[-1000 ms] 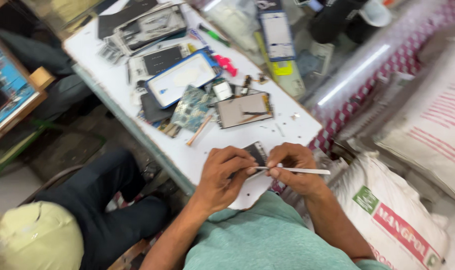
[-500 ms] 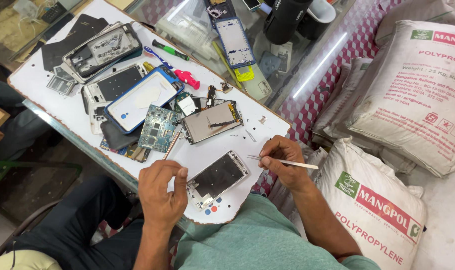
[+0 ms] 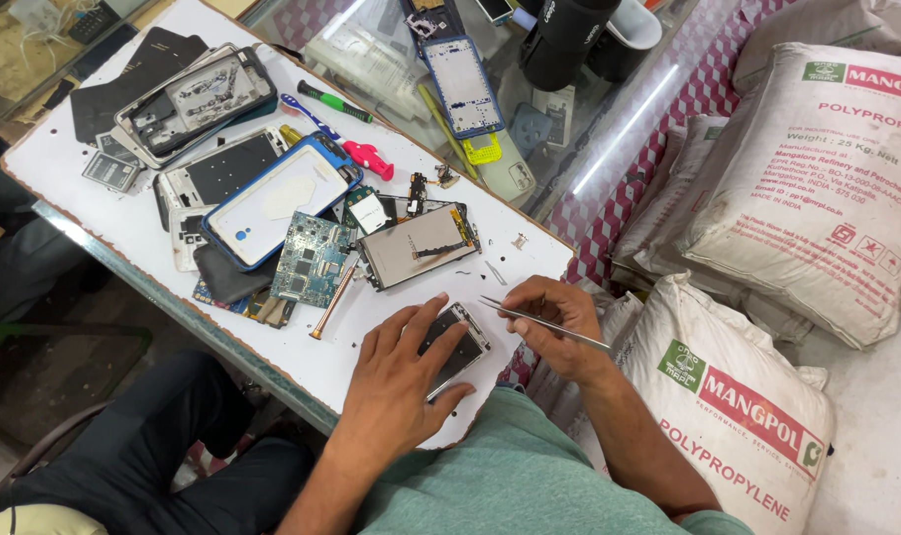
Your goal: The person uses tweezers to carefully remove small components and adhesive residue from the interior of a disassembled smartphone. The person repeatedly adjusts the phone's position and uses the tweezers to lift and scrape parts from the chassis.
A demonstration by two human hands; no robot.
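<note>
Half a second ago the left hand point(image 3: 403, 381) lay beside the small opened phone body with its dark inner panel point(image 3: 457, 343), which sat bare on the board; now that hand is spread flat over the phone's left half, fingers splayed and pressing down rather than curled around it, pinning it to the surface. The phone has also turned — it lies slanted near the board's front edge, only its right end showing past the fingers. The right hand point(image 3: 554, 322) sits at about three o'clock from the phone, fingers pinched shut on thin silver metal tweezers point(image 3: 541, 324), whose tips point toward ten o'clock and end just off the phone's upper right corner, near but not touching as far as can be seen. In my judgement the phone is now steadied for fine work with the tweezer tips.

The surface is a white board point(image 3: 94, 223) cluttered with parts: at twelve o'clock from the phone, a grey display panel with an orange flex strip point(image 3: 418, 247); at ten o'clock, a blue-green circuit board point(image 3: 310, 259) and a blue-rimmed phone frame point(image 3: 280, 199); farther off, a red-handled tool point(image 3: 368, 158). To the right, at three o'clock, white woven sacks point(image 3: 738, 416) are stacked — beyond the board is a glass counter point(image 3: 589, 119).
</note>
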